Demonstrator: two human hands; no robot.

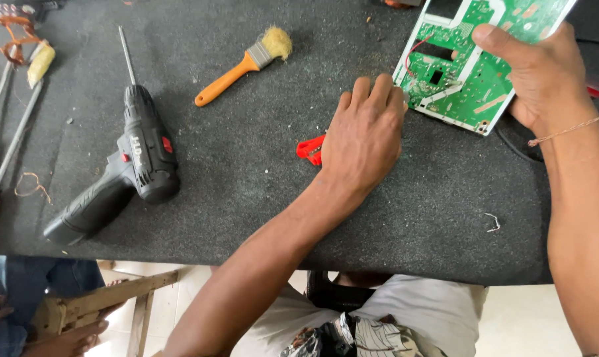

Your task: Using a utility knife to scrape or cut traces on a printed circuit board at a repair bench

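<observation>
- The green board [474,63] lies tilted at the worktop's [259,198] far right, one corner touching the mat.
- Right hand [544,73] grips its right edge, thumb on top.
- Left hand [364,132] lies palm down at its left corner, covering a red tool [309,149].
- Drill [124,168] and brush [246,63] sit well apart to the left, open mat between.

A dark grey, felt-like tabletop [246,198] fills most of the frame, speckled with dust and crumbs under soft, even daylight. Below its front edge, a pale tiled floor [524,324] shows, and a worn wooden stool frame [114,294] stands at the lower left.
</observation>
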